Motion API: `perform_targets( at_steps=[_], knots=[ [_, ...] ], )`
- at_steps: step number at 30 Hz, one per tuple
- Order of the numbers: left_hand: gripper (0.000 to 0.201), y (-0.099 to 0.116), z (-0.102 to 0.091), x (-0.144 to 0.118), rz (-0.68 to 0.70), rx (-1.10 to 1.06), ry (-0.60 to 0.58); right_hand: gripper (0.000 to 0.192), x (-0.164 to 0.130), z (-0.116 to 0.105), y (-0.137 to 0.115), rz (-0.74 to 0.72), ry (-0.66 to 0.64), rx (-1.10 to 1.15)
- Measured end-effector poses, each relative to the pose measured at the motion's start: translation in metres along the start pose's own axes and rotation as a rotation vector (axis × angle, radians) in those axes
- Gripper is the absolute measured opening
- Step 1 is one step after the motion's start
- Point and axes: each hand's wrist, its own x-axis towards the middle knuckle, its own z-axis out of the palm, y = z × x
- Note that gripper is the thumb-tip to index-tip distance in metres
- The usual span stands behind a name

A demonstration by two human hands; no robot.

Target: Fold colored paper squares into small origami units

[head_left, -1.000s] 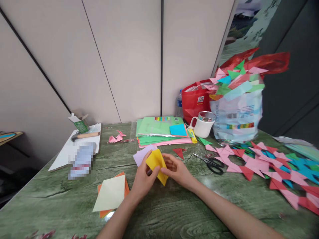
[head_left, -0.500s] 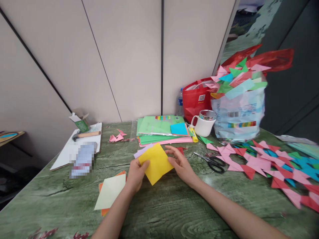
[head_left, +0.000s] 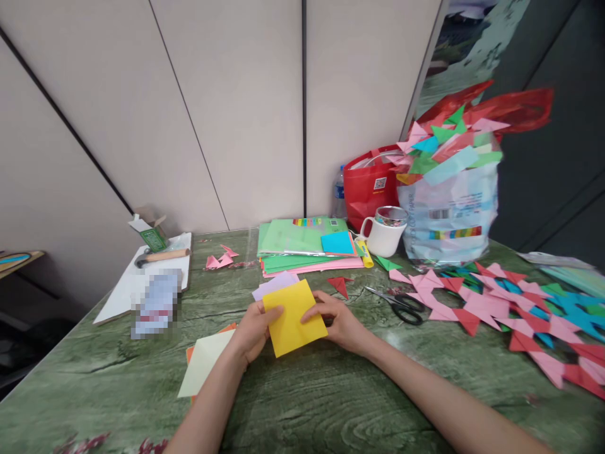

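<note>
Both hands, left hand (head_left: pixel 253 328) and right hand (head_left: pixel 338 321), pinch a flat yellow paper square (head_left: pixel 293 316) above the worktop (head_left: pixel 331 403); the next fold probably needs corners aligned.

Bare green table (head_left: pixel 331 403) lies open toward the person from the two-handed grip on the yellow sheet (head_left: pixel 293 317). Lilac sheet (head_left: pixel 274 285) touches its far edge; paper stack (head_left: pixel 307 252) blocks beyond. Cream sheet (head_left: pixel 204 362) lies just left. Red fold (head_left: pixel 339 285) and scissors (head_left: pixel 401 306) obstruct the right.
</note>
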Motion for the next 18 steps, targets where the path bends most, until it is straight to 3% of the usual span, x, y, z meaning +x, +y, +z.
perform_targets(
  at_steps=[8, 13, 18],
  knots=[
    [0.037, -0.001, 0.009, -0.005, -0.024, -0.039, -0.177, 0.011, 0.004, -0.005, 0.001, -0.036, 0.126, -0.072],
    [0.057, 0.003, 0.014, -0.008, 0.110, -0.119, -0.181, 0.014, 0.005, -0.005, -0.001, 0.012, 0.228, -0.100],
    [0.066, 0.005, 0.015, -0.008, 0.214, -0.048, -0.282, 0.012, 0.005, -0.006, 0.002, 0.022, 0.307, -0.101]
  ],
)
